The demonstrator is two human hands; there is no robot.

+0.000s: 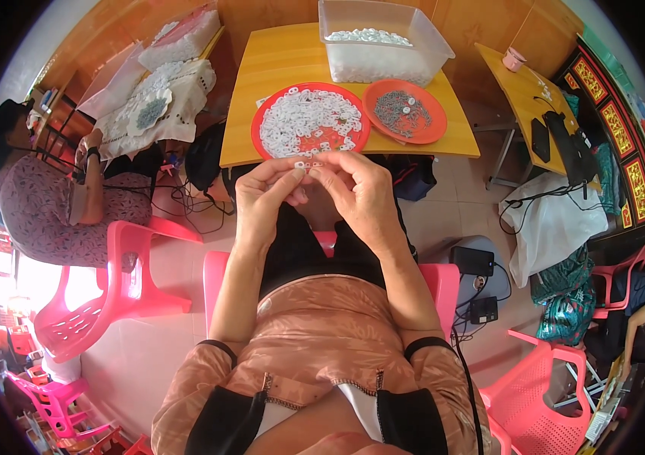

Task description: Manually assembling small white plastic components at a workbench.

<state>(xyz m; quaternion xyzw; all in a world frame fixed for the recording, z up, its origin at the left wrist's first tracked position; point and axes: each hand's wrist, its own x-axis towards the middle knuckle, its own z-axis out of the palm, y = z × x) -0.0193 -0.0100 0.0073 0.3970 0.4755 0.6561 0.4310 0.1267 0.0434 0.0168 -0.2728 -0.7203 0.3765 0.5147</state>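
My left hand (264, 199) and my right hand (362, 196) meet just in front of the table's near edge. Thumb and forefinger of the left pinch a small white plastic piece (299, 164) with a hole in it. The right thumb and forefinger are pressed together close beside it; whatever they grip is too small to name. Beyond my fingertips, a round red tray (256, 125) carries many loose white pieces of a similar kind. To its right, an orange-red plate (432, 117) holds small grey metal parts and a couple of white pieces.
A clear plastic bin (383, 64) of white pieces stands at the back of the yellow table (277, 57). At left, a person (72, 193) sits by another table near a pink chair (133, 273). Cables and a black box (472, 261) lie at right.
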